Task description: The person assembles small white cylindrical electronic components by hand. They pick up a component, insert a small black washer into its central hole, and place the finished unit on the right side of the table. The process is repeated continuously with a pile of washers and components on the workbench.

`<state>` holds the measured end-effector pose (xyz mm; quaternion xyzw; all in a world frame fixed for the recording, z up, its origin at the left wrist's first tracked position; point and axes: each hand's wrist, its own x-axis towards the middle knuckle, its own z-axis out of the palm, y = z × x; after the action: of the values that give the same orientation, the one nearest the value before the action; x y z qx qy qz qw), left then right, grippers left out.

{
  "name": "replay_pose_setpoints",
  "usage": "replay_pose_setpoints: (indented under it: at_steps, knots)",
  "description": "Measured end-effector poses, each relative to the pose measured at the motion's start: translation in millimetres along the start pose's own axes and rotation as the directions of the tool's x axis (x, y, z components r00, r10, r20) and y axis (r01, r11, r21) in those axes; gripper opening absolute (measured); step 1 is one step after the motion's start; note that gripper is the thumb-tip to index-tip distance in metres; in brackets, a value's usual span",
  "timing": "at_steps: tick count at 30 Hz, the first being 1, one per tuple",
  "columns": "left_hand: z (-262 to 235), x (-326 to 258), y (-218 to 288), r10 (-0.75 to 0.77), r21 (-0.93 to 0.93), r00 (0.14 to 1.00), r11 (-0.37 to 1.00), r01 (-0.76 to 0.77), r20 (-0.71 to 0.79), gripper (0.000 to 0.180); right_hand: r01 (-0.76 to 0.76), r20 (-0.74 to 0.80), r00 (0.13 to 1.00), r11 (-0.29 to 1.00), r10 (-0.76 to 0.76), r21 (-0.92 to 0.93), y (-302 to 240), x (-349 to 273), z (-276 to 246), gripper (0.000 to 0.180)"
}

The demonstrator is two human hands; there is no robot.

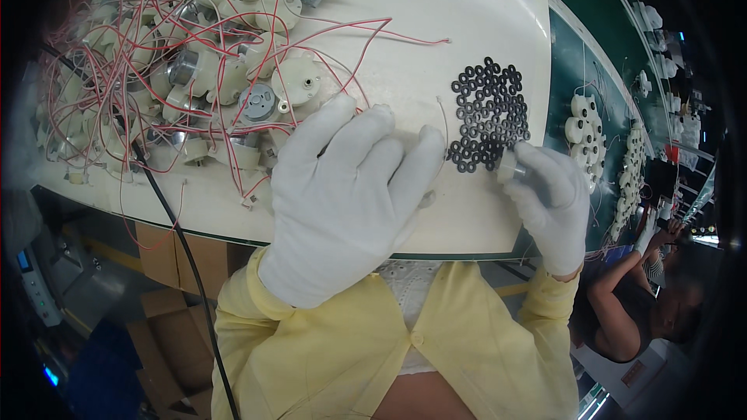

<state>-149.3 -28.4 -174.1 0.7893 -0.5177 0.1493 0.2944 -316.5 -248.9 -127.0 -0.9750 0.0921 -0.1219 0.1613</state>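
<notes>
My left hand (334, 194), in a white glove, is over the table beside the heap of small motors with cream plastic housings (296, 82). Its fingers are spread, with the tips close to the nearest motors and their red and white wires. A small greyish bit (426, 199) peeks out beside the thumb; the palm hides what lies beneath. My right hand (556, 206), gloved too, pinches a small whitish cylindrical piece (510, 167) between thumb and fingers. That piece is at the near right edge of a patch of small black rings (490, 113) lying flat on the white tabletop (436, 0).
A black cable (167, 206) hangs over the table's left edge. Cardboard boxes (167, 334) stand on the floor below left. Past the right edge, a green surface holds rows of cream parts (585, 136). Another person (622, 307) works at the far right.
</notes>
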Motion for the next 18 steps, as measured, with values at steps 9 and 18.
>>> replay_pose_setpoints:
  at_steps: [9, 18]
  knots:
    - [-0.8, 1.9, -1.7, 0.024, 0.016, 1.000, 1.000, -0.024, 0.008, 0.055, 0.162, 0.359, 0.932, 0.943, -0.049, -0.291, -25.9, 31.0, -23.4, 0.046]
    - [0.7, 0.7, -0.8, 0.020, 0.014, 1.000, 1.000, -0.020, -0.003, 0.054, 0.347, 0.283, 0.929, 0.829, -0.239, -0.439, -20.9, 30.3, -21.6, 0.052]
